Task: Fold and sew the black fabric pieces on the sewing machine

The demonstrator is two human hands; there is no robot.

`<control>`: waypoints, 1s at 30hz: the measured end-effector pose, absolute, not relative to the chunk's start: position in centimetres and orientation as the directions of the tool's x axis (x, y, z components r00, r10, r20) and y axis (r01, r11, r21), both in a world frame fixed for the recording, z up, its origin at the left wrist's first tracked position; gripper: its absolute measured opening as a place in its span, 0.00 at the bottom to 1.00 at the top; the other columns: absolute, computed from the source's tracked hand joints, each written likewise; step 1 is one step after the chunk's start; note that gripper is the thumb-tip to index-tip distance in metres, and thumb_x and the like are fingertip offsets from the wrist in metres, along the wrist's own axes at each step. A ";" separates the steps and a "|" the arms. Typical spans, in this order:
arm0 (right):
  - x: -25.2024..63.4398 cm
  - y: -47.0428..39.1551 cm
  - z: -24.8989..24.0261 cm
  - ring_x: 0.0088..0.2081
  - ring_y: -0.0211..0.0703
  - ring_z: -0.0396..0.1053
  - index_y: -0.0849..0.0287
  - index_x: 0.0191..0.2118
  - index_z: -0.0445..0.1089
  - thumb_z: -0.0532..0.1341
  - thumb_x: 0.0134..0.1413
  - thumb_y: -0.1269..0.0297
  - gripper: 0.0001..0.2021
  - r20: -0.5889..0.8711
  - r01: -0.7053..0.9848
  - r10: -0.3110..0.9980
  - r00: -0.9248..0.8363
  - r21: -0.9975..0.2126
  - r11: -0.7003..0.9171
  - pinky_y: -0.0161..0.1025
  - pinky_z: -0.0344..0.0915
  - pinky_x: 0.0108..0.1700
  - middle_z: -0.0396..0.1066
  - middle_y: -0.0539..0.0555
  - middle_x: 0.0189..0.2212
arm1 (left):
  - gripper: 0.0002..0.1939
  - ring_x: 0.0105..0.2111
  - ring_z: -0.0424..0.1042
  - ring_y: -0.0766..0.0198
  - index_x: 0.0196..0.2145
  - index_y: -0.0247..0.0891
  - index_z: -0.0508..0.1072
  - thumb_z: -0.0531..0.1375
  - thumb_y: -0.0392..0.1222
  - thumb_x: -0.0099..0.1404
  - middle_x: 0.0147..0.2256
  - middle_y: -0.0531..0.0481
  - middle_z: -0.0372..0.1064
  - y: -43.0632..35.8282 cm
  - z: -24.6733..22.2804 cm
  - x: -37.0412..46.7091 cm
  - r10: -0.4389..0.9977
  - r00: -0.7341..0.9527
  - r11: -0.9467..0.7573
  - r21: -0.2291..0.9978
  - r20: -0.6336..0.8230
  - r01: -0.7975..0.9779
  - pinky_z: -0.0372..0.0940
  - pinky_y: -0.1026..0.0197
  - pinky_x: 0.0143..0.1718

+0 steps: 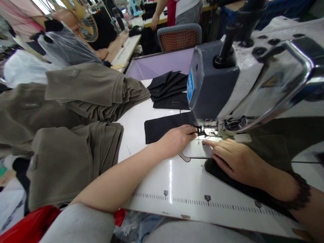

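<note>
My left hand (178,141) lies on the right end of a black fabric piece (158,128), its fingers stretched toward the presser foot (209,131) of a sewing machine (215,74). Its thumb is hidden. The fabric's right end runs under the machine head, where I cannot see it fully. On the other side of the needle plate (196,150), my right hand (235,160) has its index finger extended to the plate, the other fingers loosely bent. Beneath that hand and wrist, a dark fabric piece (217,170) lies on the table.
Stacks of olive-brown fabric pieces (65,162) cover the left side. Folded black pieces (169,84) lie behind the work. A ruler scale (186,200) runs along the front edge. Beyond the table stand a chair (179,37) and a person (187,11); another person is at upper left.
</note>
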State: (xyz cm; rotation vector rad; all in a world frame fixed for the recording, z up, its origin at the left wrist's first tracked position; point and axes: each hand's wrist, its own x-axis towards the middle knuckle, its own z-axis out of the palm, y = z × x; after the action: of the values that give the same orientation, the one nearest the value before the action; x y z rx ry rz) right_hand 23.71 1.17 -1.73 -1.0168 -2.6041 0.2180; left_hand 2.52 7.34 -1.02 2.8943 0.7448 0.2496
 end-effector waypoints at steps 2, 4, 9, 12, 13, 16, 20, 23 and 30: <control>23.7 1.1 -1.7 0.38 0.45 0.69 0.62 0.32 0.65 0.48 0.55 0.72 0.09 0.265 0.623 0.673 -0.690 -0.257 0.739 0.43 0.65 0.38 0.70 0.60 0.43 | 0.14 0.47 0.66 0.59 0.41 0.28 0.71 0.48 0.35 0.66 0.45 0.41 0.67 7.7 -1.0 2.6 0.497 0.855 -0.864 0.178 0.149 0.471 0.63 0.59 0.49; 23.7 1.1 -1.7 0.38 0.44 0.69 0.62 0.32 0.65 0.48 0.56 0.72 0.09 0.267 0.621 0.674 -0.689 -0.261 0.739 0.43 0.65 0.39 0.69 0.60 0.43 | 0.14 0.45 0.67 0.59 0.40 0.28 0.71 0.48 0.34 0.66 0.44 0.41 0.68 8.0 -1.1 2.7 0.500 0.849 -0.863 0.177 0.170 0.472 0.64 0.58 0.47; 23.7 0.9 -1.4 0.41 0.44 0.68 0.64 0.37 0.66 0.48 0.56 0.72 0.10 0.288 0.602 0.669 -0.685 -0.293 0.743 0.43 0.66 0.40 0.69 0.60 0.42 | 0.13 0.46 0.67 0.58 0.40 0.29 0.71 0.48 0.33 0.66 0.44 0.41 0.68 8.5 -1.5 2.7 0.503 0.844 -0.862 0.176 0.187 0.475 0.64 0.57 0.47; 23.7 0.2 -0.6 0.43 0.43 0.67 0.65 0.38 0.66 0.49 0.56 0.73 0.10 0.318 0.588 0.651 -0.689 -0.281 0.759 0.42 0.65 0.44 0.70 0.60 0.41 | 0.13 0.46 0.67 0.58 0.41 0.30 0.71 0.48 0.33 0.66 0.45 0.41 0.68 8.5 -1.5 2.7 0.511 0.839 -0.857 0.186 0.187 0.480 0.64 0.57 0.47; 23.7 -0.1 -0.2 0.44 0.44 0.66 0.65 0.39 0.66 0.49 0.56 0.73 0.10 0.334 0.588 0.642 -0.690 -0.260 0.766 0.42 0.64 0.45 0.69 0.60 0.42 | 0.14 0.46 0.67 0.58 0.41 0.30 0.71 0.48 0.33 0.66 0.44 0.41 0.68 8.5 -1.5 2.7 0.511 0.840 -0.857 0.192 0.186 0.478 0.64 0.57 0.46; 23.8 -1.6 1.7 0.44 0.46 0.66 0.62 0.37 0.66 0.50 0.53 0.74 0.09 0.369 0.588 0.612 -0.700 -0.189 0.786 0.44 0.63 0.46 0.69 0.59 0.42 | 0.14 0.46 0.67 0.59 0.40 0.29 0.72 0.47 0.34 0.66 0.44 0.41 0.68 8.5 -1.4 2.6 0.497 0.847 -0.863 0.212 0.188 0.459 0.65 0.59 0.46; 23.3 -3.9 4.2 0.26 0.43 0.67 0.57 0.33 0.66 0.46 0.49 0.76 0.14 0.333 0.555 0.587 -0.738 -0.195 0.809 0.40 0.64 0.28 0.71 0.55 0.26 | 0.14 0.45 0.67 0.61 0.41 0.29 0.71 0.47 0.34 0.66 0.45 0.42 0.68 8.5 -1.3 2.5 0.504 0.845 -0.859 0.209 0.179 0.468 0.64 0.60 0.46; 22.5 -5.6 4.7 0.21 0.41 0.64 0.56 0.32 0.65 0.46 0.46 0.78 0.15 0.279 0.545 0.599 -0.751 -0.250 0.800 0.38 0.61 0.23 0.69 0.52 0.22 | 0.13 0.46 0.65 0.62 0.42 0.31 0.70 0.48 0.33 0.66 0.45 0.43 0.67 8.1 -1.2 2.5 0.512 0.845 -0.856 0.164 0.154 0.490 0.63 0.61 0.47; 20.4 -8.8 2.6 0.29 0.36 0.68 0.55 0.36 0.64 0.51 0.45 0.80 0.15 -0.046 0.598 0.737 -0.675 -0.618 0.510 0.33 0.63 0.32 0.70 0.46 0.29 | 0.12 0.40 0.67 0.56 0.42 0.30 0.70 0.49 0.31 0.64 0.39 0.40 0.68 7.4 -1.2 2.4 0.718 0.691 -0.696 0.070 0.080 0.715 0.65 0.54 0.38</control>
State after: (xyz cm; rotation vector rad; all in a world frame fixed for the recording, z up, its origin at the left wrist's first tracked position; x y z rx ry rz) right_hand 20.41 -8.84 2.58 -1.1370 -2.5286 0.9054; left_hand 2.36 7.44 -1.17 2.8582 1.2116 0.1565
